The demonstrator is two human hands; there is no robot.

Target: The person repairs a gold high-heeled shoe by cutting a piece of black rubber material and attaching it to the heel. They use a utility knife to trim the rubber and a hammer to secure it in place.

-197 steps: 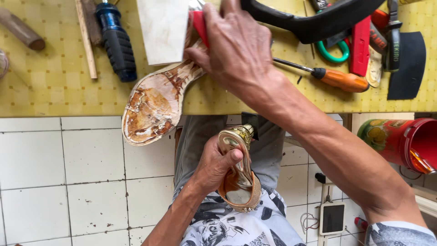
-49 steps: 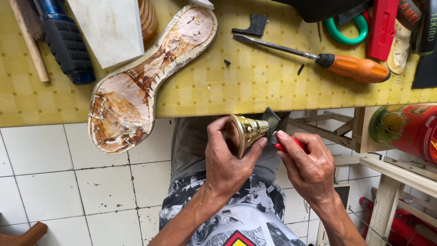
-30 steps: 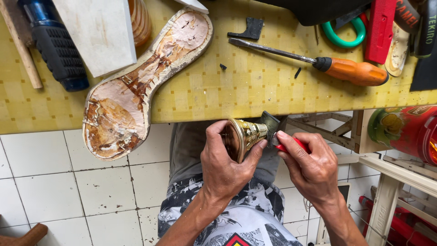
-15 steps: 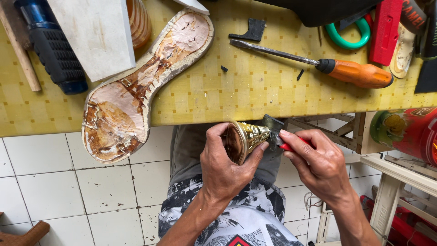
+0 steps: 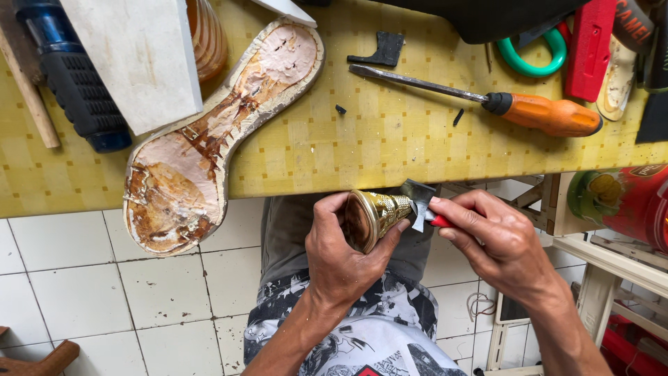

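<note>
Above hands [image 5: 417, 244], sole [image 5: 216, 139], screwdriver [image 5: 487, 101], bench [image 5: 362, 146]

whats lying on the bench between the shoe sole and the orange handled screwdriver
In the head view, between the shoe sole and the orange-handled screwdriver lie a dark flat scrap and a tiny dark chip on the yellow bench top.

White square floor tiles [image 5: 83, 292] with dark grout, slightly grimy. Yellow checked work surface [image 5: 390, 139] across top, worn and scuffed. Pale wooden frame or rack [image 5: 591, 278] at right edge, slats and rails visible. Brown wooden piece [image 5: 31, 358] at bottom-left corner on floor. Even, soft daylight-like light, no hard shadows.
</note>
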